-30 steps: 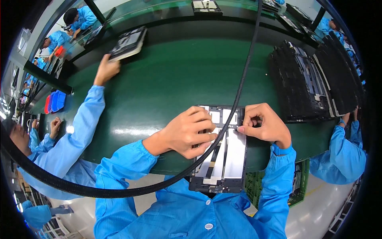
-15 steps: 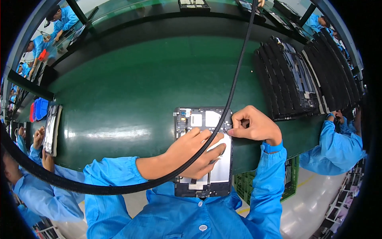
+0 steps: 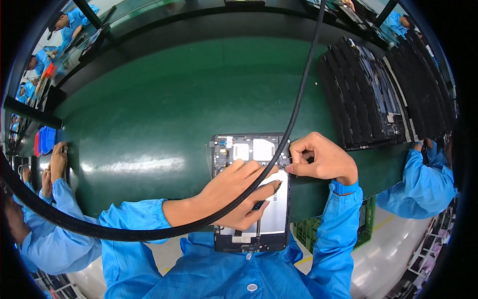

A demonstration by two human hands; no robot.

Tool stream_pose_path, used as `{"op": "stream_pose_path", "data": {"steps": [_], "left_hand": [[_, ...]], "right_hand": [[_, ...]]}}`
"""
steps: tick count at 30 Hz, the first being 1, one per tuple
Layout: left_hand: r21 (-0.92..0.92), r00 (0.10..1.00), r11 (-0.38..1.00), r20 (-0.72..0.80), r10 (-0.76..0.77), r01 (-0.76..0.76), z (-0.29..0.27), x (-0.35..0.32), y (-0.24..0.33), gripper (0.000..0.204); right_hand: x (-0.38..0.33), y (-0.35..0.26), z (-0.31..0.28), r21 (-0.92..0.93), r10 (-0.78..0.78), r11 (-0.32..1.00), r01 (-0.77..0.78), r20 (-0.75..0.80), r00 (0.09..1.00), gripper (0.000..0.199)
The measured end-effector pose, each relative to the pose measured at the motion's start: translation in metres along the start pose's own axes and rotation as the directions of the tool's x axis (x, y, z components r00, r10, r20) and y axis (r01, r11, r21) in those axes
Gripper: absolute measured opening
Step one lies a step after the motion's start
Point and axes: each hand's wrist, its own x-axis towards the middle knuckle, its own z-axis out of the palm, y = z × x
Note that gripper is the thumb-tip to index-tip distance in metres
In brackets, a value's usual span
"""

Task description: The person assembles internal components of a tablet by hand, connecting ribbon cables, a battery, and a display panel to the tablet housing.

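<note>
An opened tablet (image 3: 273, 219) lies in front of me at the table's near edge, its inside facing up. Circuit parts and pale plates fill its far end, with a large silver-white panel below. Across its middle rests my left hand (image 3: 234, 194), fingers curled. Small dark pieces (image 3: 257, 205) show at those fingertips; what they belong to is unclear. At the tablet's right edge, my right hand (image 3: 321, 158) has thumb and forefinger pinched together. A thin strand seems to be near that pinch, but it is too fine to identify.
A thick black cable (image 3: 297, 94) loops across the view, passing over my left hand. Stacked black tablet parts (image 3: 368, 94) stand at the right. Below the table's edge is a green crate (image 3: 367, 222). Co-workers sit left and right; one's hand (image 3: 59, 159) is by a blue bin (image 3: 47, 139).
The tablet appears slightly further left, along with my left hand, and more dark material shows under its fingers. My right hand keeps its pinch. The left co-worker's upright tablet part is gone from view.
</note>
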Motion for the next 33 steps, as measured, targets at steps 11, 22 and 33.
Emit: {"op": "stream_pose_path", "data": {"steps": [11,22,33], "left_hand": [[0.079,0.995,0.994,0.064,0.075,-0.08,-0.006,0.01,-0.001,0.041],[0.072,1.0,0.997,0.025,-0.001,0.0,-0.004,0.006,-0.002,0.039],[0.063,1.0,0.998,-0.004,0.007,-0.007,-0.004,0.008,-0.002,0.04]], "right_hand": [[0.006,-0.015,0.007,0.214,0.034,0.977,-0.004,-0.137,0.99,0.029],[0.025,0.002,0.026,0.018,-0.083,0.995,0.095,-0.345,0.935,0.017],[0.026,0.004,0.026,0.132,0.006,0.99,0.041,-0.334,0.943,0.023]]}}
